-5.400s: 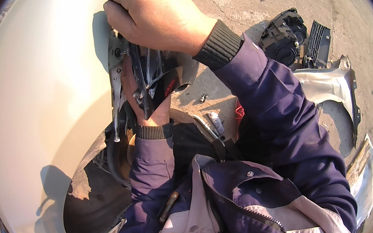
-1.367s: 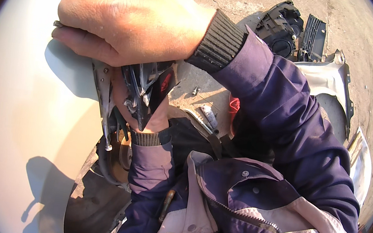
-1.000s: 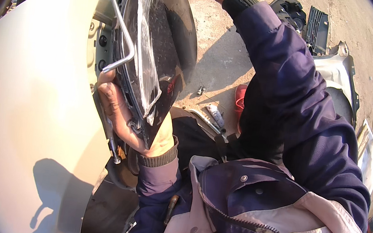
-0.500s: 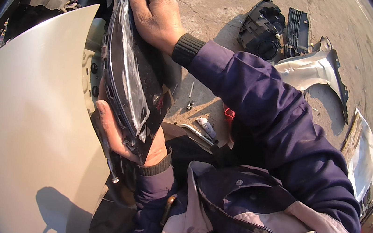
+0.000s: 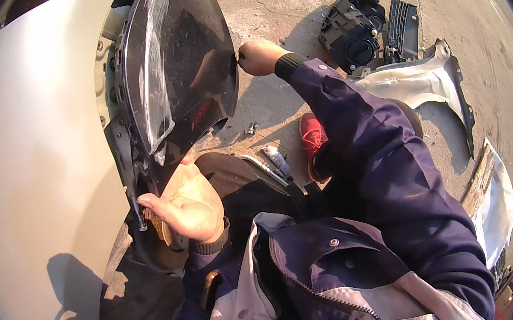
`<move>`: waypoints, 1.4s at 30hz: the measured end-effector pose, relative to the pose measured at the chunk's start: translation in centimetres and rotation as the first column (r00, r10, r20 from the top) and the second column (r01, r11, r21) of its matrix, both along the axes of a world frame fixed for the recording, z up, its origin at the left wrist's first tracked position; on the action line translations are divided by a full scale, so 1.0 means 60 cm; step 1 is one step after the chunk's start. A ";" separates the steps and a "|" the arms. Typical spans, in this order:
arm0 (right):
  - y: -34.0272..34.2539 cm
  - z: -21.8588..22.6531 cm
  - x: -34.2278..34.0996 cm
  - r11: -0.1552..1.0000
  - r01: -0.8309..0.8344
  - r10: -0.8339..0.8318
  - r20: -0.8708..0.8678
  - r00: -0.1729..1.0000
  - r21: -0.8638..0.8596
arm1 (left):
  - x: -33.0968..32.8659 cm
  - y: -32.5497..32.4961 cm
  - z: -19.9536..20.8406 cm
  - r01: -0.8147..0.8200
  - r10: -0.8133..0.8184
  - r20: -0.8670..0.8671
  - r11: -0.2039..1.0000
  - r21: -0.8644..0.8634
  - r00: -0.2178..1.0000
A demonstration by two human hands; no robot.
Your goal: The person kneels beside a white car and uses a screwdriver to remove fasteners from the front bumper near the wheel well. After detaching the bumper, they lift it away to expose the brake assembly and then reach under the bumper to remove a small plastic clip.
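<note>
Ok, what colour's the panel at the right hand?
Panel: glossy black, shows best in head view.

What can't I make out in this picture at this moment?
All in the head view:
- Left hand: fingertips hidden behind the dark panel.
- Panel's top: cut off by the upper edge.
- Right hand: its own back hides its grip.
- Ground bit: too small to identify.

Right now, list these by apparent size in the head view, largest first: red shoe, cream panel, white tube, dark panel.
1. Cream panel
2. Dark panel
3. Red shoe
4. White tube
</note>
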State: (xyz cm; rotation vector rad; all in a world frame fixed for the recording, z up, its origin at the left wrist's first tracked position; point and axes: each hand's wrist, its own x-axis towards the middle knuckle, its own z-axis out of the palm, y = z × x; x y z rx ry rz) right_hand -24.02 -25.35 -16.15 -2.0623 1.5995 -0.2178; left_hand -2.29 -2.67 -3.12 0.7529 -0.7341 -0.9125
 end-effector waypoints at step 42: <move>0.015 0.488 0.186 0.868 0.160 0.190 0.613 0.767 -0.469 | 0.090 -0.047 0.092 0.028 0.008 0.559 0.998 -0.055 0.829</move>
